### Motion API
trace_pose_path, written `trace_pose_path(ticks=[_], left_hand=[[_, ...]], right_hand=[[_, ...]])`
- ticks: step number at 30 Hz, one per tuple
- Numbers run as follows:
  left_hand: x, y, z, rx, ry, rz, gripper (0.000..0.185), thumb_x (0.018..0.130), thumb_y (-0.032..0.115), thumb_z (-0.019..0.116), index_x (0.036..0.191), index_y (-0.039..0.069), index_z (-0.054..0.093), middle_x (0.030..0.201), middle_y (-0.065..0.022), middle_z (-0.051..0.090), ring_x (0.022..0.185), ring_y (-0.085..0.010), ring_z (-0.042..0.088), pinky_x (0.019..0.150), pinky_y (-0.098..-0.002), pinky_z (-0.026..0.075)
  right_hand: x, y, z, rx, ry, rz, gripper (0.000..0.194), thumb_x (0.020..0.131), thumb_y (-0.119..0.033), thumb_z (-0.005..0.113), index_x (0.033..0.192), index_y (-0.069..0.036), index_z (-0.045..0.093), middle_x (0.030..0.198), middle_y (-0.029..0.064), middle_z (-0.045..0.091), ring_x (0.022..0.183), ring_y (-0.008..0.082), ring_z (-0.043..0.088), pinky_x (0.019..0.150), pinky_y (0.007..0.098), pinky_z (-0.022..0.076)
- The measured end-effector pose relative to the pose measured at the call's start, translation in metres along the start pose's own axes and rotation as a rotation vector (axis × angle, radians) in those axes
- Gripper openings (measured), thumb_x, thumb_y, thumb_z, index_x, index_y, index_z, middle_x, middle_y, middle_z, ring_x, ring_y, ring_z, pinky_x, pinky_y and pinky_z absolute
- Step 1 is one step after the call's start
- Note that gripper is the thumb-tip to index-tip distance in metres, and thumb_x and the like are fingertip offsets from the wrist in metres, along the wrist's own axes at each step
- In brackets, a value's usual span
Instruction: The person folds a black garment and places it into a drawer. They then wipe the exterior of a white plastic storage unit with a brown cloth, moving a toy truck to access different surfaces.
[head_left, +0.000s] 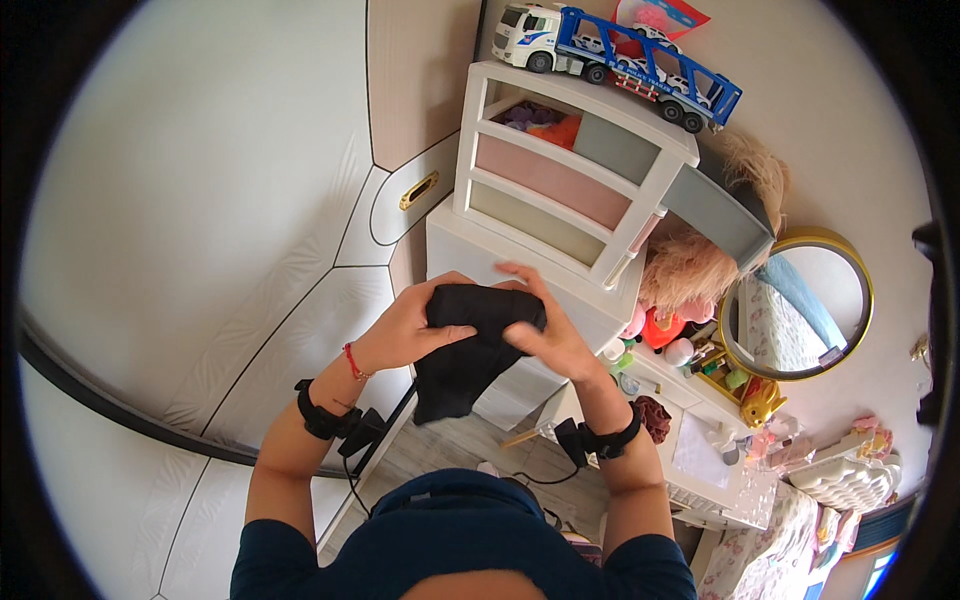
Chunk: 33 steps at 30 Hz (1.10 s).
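Observation:
A piece of black folded cloth (472, 352), perhaps a garment, is held up in front of my chest. My left hand (409, 322) grips its left edge, thumb on the near face and fingers behind. At the opposite edge is my right hand (551, 330), blurred by motion. Its thumb lies over the cloth, some fingers reach behind it, and one finger is raised above the top edge. The lower part of the cloth hangs loose towards the left.
Ahead stands a white drawer unit (574, 247) with a toy car-carrier truck (622, 64) on top. A grey drawer (720, 214) juts out at its right. White wardrobe doors (195, 195) rise on the left. A round mirror (796, 304) and a cluttered dressing table (679, 405) are on the right.

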<state>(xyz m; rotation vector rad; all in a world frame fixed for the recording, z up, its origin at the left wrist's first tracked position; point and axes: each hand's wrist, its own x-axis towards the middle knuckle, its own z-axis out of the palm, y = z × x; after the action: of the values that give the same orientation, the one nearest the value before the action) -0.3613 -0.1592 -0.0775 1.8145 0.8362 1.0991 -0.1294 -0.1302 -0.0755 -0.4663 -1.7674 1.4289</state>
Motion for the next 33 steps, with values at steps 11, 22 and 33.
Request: trace_pose_path(ticks=[11,22,33], left_hand=[[-0.008,-0.021,0.011,-0.895,-0.207,-0.157,0.07,0.081,0.015,0.079,0.139,0.0,0.043,0.138,-0.0083,0.05,0.123,-0.0178,0.051,0.105,-0.0326,0.043],[0.006,-0.006,0.013,0.051,0.061,0.119,0.049,0.081,0.008,0.078,0.124,0.005,0.055,0.116,-0.0085,0.061,0.111,-0.0162,0.056,0.097,-0.0302,0.045],[0.003,-0.014,0.013,-0.743,-0.003,-0.398,0.062,0.083,0.02,0.079,0.132,0.0,0.047,0.116,-0.0073,0.06,0.109,-0.0131,0.058,0.095,-0.0274,0.049]], right_hand=[[0.004,-0.004,0.003,-0.683,0.114,-0.53,0.052,0.062,0.004,0.077,0.11,-0.01,0.065,0.117,0.0116,0.054,0.111,0.03,0.055,0.096,0.0364,0.0439],[-0.005,0.0,-0.001,0.09,0.1,-0.044,0.051,0.087,-0.013,0.073,0.132,-0.007,0.048,0.127,0.0101,0.053,0.12,0.0228,0.051,0.102,0.0334,0.039],[-0.001,0.01,-0.018,-0.308,0.008,-0.293,0.047,0.083,0.006,0.059,0.128,-0.006,0.052,0.136,0.0125,0.051,0.127,0.0237,0.049,0.107,0.0348,0.0383]])
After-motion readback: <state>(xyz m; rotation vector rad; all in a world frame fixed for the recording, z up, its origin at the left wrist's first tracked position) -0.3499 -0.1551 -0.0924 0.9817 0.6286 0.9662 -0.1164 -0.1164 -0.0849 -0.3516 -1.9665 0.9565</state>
